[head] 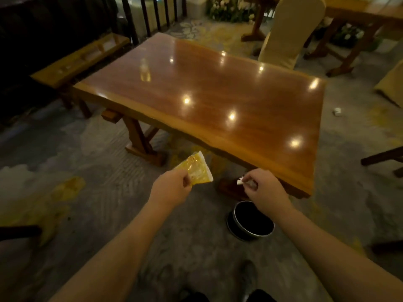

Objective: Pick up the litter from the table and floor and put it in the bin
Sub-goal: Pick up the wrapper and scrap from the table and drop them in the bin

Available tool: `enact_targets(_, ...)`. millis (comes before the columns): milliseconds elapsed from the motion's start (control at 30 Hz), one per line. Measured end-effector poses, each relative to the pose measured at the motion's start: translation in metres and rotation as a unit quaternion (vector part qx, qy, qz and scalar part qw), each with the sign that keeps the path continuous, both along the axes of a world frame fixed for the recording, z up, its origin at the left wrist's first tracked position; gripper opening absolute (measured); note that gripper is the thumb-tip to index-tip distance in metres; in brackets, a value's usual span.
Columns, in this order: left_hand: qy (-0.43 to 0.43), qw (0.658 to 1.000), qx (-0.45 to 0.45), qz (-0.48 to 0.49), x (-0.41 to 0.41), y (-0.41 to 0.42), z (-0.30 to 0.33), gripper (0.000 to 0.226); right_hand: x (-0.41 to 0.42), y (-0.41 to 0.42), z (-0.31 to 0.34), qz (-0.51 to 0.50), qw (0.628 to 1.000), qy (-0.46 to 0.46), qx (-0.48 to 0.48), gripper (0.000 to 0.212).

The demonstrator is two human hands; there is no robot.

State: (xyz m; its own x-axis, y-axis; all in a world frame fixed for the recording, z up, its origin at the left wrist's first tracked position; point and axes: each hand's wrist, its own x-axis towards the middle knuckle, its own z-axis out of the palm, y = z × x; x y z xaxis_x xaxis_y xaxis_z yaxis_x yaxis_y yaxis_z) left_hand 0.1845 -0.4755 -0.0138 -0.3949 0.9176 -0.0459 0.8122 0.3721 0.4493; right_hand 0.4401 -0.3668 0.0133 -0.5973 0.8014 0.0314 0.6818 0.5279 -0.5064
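My left hand (172, 187) pinches a shiny yellow wrapper (198, 170) with a white edge, held up in front of the wooden table (218, 90). My right hand (265, 188) is closed on a small white scrap (239, 182), just above and behind the round black bin (250, 221) with a metal rim, which stands on the carpet by the table's near corner. Another small white piece of litter (337, 111) lies on the floor to the right of the table.
A wooden bench (80, 59) stands left of the table, and a cloth-covered chair (290, 33) stands behind it. A second table (359, 16) is at the back right. Dark furniture legs (381, 158) jut in from the right. My shoes (246, 277) show at the bottom.
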Motion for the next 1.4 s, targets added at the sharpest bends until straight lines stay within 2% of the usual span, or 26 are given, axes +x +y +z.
enact_targets(167, -0.007, 0.999, -0.048, -0.015, 0.068, -0.003, -0.026, 0.008, 0.074, -0.011, -0.031, -0.057, 0.997, 0.010, -0.042, 0.018)
enact_targets(367, -0.029, 0.997, -0.077, 0.002, 0.167, 0.037, -0.054, 0.007, 0.166, 0.019, -0.078, -0.078, 0.993, 0.004, -0.093, 0.019)
enact_targets(467, -0.047, 0.994, -0.098, 0.034, 0.219, 0.058, -0.072, 0.004, 0.208, 0.036, -0.108, -0.086, 0.988, -0.002, -0.129, 0.020)
enact_targets(667, -0.066, 0.986, -0.150, 0.038, 0.286, 0.097, -0.138, 0.008, 0.266, 0.066, -0.187, -0.105, 0.980, -0.026, -0.169, 0.014)
enact_targets(833, -0.081, 0.975, -0.207, 0.016, 0.293, 0.126, -0.214, 0.007, 0.282, 0.089, -0.257, -0.126, 0.971, -0.066, -0.193, 0.012)
enact_targets(967, -0.085, 0.967, -0.239, -0.021, 0.287, 0.151, -0.296, 0.009, 0.279, 0.107, -0.328, -0.146, 0.965, -0.061, -0.211, 0.007)
enact_targets(1067, -0.091, 0.965, -0.242, -0.047, 0.285, 0.169, -0.356, 0.018, 0.266, 0.119, -0.382, -0.169, 0.956, -0.067, -0.230, 0.007)
enact_targets(1167, -0.092, 0.970, -0.219, -0.058, 0.289, 0.186, -0.411, 0.014, 0.253, 0.130, -0.434, -0.169, 0.949, -0.079, -0.254, 0.011)
enact_targets(1400, -0.088, 0.962, -0.242, -0.088, 0.298, 0.216, -0.486, 0.022, 0.226, 0.153, -0.516, -0.175, 0.943, -0.092, -0.268, 0.019)
